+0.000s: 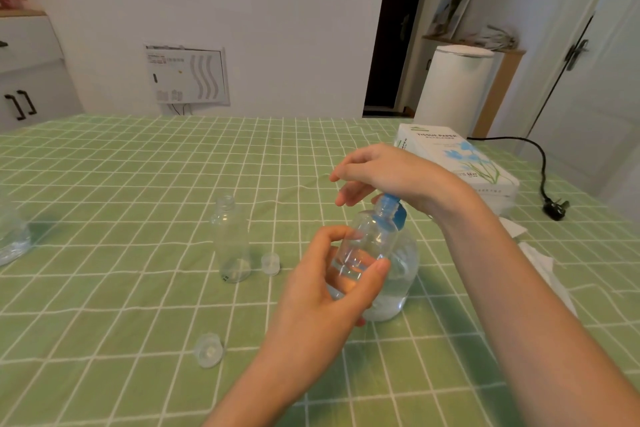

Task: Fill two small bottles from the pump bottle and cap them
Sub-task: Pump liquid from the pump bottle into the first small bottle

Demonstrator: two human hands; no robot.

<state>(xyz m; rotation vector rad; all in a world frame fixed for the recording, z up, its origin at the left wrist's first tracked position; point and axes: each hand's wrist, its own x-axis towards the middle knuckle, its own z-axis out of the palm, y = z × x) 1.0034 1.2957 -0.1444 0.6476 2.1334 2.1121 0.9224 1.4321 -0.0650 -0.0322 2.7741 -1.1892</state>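
Wide free tablecloth (pixel 114 184) on the far left. Empty bottle (pixel 231 239) and one cap (pixel 270 263) stand mid-table, second cap (pixel 209 349) nearer. Pump bottle (pixel 398 281), tissue box (pixel 457 163) and plug (pixel 556 209) crowd the right.

a person's two arms, both bare as far up as can be seen: left forearm (pixel 263 381) and right forearm (pixel 512 281), slim and smooth; left grip (pixel 332 284) and right grip (pixel 384 173) bare too, fingers slender, nails short and plain
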